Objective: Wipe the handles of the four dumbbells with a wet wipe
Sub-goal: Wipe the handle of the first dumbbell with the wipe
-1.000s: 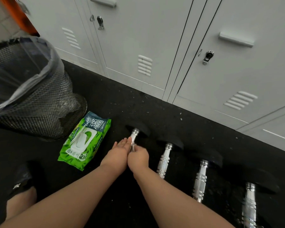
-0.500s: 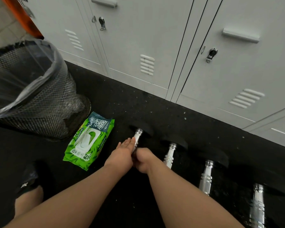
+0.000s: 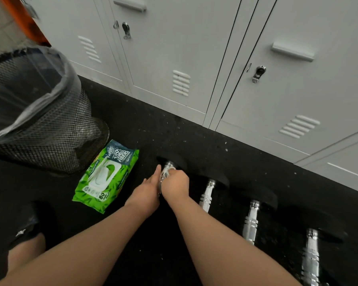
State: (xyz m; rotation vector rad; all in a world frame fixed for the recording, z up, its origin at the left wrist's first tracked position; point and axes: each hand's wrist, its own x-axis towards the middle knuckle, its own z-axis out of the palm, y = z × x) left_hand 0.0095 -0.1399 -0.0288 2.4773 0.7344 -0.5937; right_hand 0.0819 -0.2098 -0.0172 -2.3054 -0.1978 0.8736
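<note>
Four dumbbells with chrome handles and black heads lie side by side on the black floor. My right hand (image 3: 175, 185) is closed around the leftmost dumbbell's handle (image 3: 168, 166), with a white wet wipe (image 3: 163, 178) showing between fingers and metal. My left hand (image 3: 147, 190) rests flat along the left side of that handle, fingers straight, holding nothing. Both hands cover most of the handle. To the right, the second handle (image 3: 207, 195), the third handle (image 3: 251, 220) and the fourth handle (image 3: 310, 256) lie untouched.
A green wet-wipe pack (image 3: 105, 176) lies left of my hands, lid closed. Behind it stands a black mesh bin (image 3: 50, 129) with a clear liner. Grey lockers (image 3: 194, 58) close off the far side. My knee (image 3: 23, 250) is at the lower left.
My right hand has slid up the leftmost handle toward its far head, with the wipe under it. The left hand stays beside the handle. The view has shifted slightly.
</note>
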